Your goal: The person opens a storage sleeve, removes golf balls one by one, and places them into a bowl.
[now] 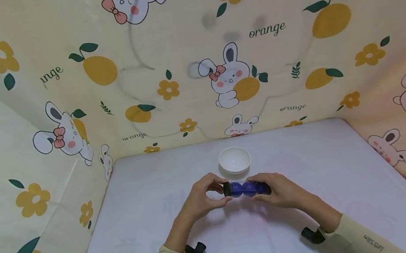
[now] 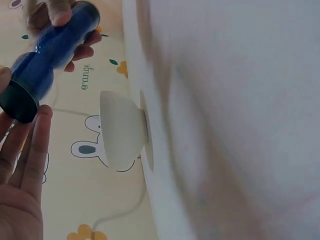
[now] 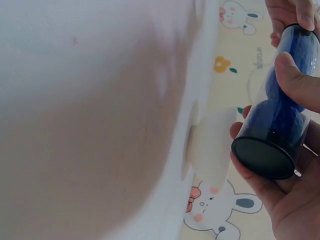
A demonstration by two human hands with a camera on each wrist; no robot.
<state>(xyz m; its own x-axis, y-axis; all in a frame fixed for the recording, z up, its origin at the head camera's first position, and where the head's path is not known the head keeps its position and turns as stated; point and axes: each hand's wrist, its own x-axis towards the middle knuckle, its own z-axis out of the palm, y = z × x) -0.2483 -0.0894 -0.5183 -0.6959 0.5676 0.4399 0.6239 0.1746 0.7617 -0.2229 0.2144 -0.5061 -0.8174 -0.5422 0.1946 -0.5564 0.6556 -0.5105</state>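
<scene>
Left hand (image 1: 198,199) and right hand (image 1: 281,190) grip opposite ends of the tube (image 1: 248,188), its long axis running left to right.

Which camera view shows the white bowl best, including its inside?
The head view, because it looks down into the white bowl, showing rim and inside. Left wrist shows only its outer side, turned sideways; right wrist likewise, with fingertips slightly covering its edge.

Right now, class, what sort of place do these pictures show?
Likely a makeshift tabletop booth: rabbit-printed sheeting walls three visible sides of a white table, where a white bowl stands.
</scene>
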